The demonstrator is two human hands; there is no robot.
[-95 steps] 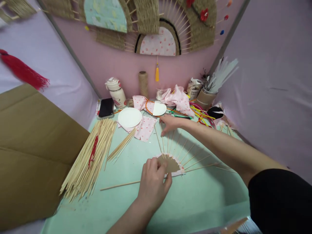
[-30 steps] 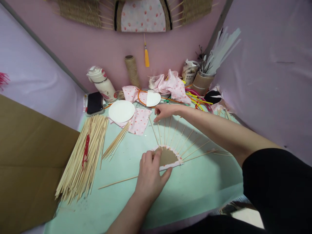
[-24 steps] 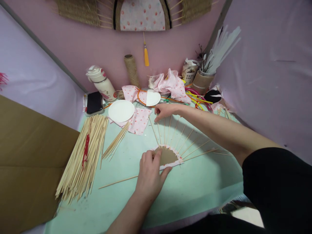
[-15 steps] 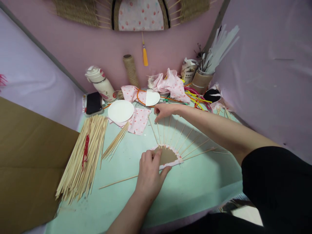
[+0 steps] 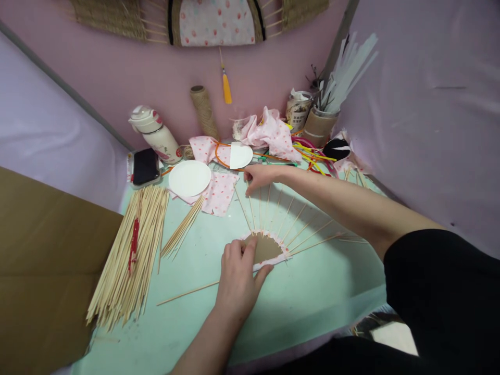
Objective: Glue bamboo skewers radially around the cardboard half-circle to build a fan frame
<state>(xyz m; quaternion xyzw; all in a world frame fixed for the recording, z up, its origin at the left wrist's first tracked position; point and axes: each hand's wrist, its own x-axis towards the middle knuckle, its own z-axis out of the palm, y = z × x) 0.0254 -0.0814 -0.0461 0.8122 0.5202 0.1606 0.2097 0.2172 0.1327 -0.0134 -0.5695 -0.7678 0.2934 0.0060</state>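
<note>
A half-round piece of cardboard (image 5: 269, 249), edged with pink spotted cloth, lies on the pale green table with thin wooden sticks (image 5: 296, 224) fanning out from its curved side. My left hand (image 5: 239, 268) grips its left part, fingers bent over the top and thumb along the straight front edge. At the far end of one stick on the fan's left side, my right hand (image 5: 258, 177) pinches the tip between thumb and fingers. Another stick (image 5: 187, 292) sticks out to the left from beside my left hand; its inner end is hidden.
At left lie a large pile of sticks (image 5: 128, 255) and a smaller bunch (image 5: 183, 226), next to a cardboard sheet (image 5: 47, 265). Behind stand a white bottle (image 5: 158, 135), a twine spool (image 5: 203, 112) and cans (image 5: 299, 110). A white disc (image 5: 190, 178) rests on spotted cloth (image 5: 222, 195).
The view has shifted slightly, so everything appears a little further left. Both hands keep their places on the cardboard and the stick.
</note>
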